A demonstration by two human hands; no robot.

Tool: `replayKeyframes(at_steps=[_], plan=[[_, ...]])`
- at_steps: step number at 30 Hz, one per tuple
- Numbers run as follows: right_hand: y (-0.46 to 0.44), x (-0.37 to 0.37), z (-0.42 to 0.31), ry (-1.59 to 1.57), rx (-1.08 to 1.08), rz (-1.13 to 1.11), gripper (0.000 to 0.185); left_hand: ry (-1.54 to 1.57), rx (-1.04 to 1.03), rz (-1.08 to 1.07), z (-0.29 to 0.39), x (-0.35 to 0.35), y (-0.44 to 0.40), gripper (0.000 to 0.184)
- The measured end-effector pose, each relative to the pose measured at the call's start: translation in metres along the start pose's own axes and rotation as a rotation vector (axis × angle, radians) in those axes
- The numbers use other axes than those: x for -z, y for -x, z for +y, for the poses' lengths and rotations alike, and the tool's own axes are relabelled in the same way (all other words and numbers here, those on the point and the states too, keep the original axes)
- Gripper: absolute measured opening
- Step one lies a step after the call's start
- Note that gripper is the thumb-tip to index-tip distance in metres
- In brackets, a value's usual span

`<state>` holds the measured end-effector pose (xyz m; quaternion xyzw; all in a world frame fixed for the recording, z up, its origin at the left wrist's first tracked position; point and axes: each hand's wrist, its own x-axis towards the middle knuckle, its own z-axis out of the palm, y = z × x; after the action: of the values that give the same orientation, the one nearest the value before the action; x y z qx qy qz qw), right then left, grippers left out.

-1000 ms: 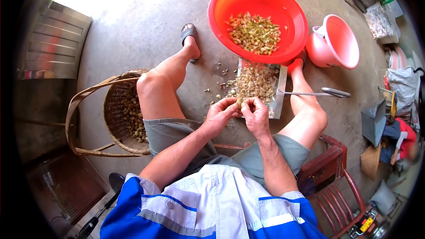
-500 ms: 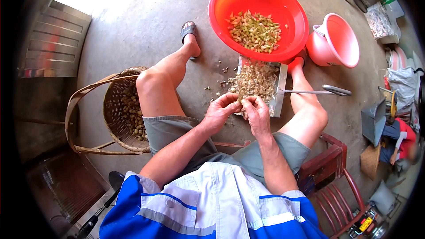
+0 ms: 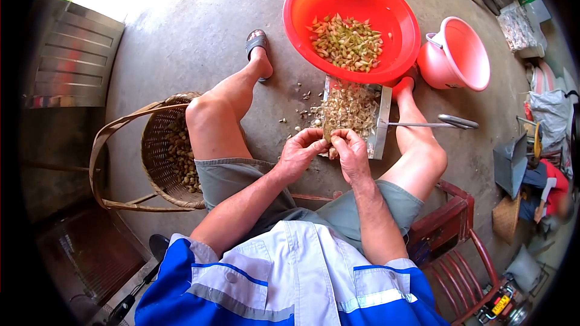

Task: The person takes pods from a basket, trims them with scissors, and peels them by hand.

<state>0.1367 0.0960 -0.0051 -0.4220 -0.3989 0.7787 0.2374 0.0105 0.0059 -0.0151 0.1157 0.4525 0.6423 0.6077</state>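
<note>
My left hand (image 3: 299, 154) and my right hand (image 3: 352, 156) meet above my lap, fingertips pinched together on a small brownish-green bulb (image 3: 328, 135). Both hands grip it, one from each side. Just beyond them a metal dustpan (image 3: 382, 127) lies on the floor, heaped with pale husks (image 3: 350, 108). Behind the pan stands a wide red basin (image 3: 396, 18) holding many green and pinkish bulbs (image 3: 347, 42). A woven basket (image 3: 158, 163) with brown bulbs (image 3: 181, 154) in it is by my left leg.
A pink bucket (image 3: 432, 63) stands right of the basin. The dustpan's handle (image 3: 423, 125) crosses over my right shin. Scraps lie on the floor left of the pan. A red wooden chair (image 3: 453, 229) is at lower right. At the far right a person in red (image 3: 556, 187) bends down.
My fingers have shifted slightly around the bulb, and more of it shows above the fingertips. Both hands stay in nearly the same place.
</note>
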Motion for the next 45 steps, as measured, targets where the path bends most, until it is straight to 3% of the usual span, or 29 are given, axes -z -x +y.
replayKeyframes(at_steps=[11,20,35,38,42,45], plan=[[0.004,-0.006,-0.002,0.262,0.149,0.042,0.008,-0.073,-0.084,0.03,-0.003,0.0,-0.001,0.024],[0.001,-0.001,0.007,0.381,0.136,0.047,0.01,-0.134,-0.117,0.048,-0.009,0.002,-0.002,0.025],[-0.003,0.008,0.016,0.66,0.259,0.241,0.007,0.344,0.027,0.075,0.009,0.002,-0.001,0.021],[0.005,-0.004,-0.008,0.498,0.252,0.218,0.004,0.392,0.073,0.045,0.016,0.0,0.0,0.021],[0.004,0.004,-0.008,0.658,0.305,0.055,0.009,0.377,0.089,0.033,0.011,0.002,-0.001,0.022],[0.005,0.002,-0.007,0.574,0.289,0.052,0.01,0.312,0.076,0.035,0.009,0.001,-0.002,0.022]])
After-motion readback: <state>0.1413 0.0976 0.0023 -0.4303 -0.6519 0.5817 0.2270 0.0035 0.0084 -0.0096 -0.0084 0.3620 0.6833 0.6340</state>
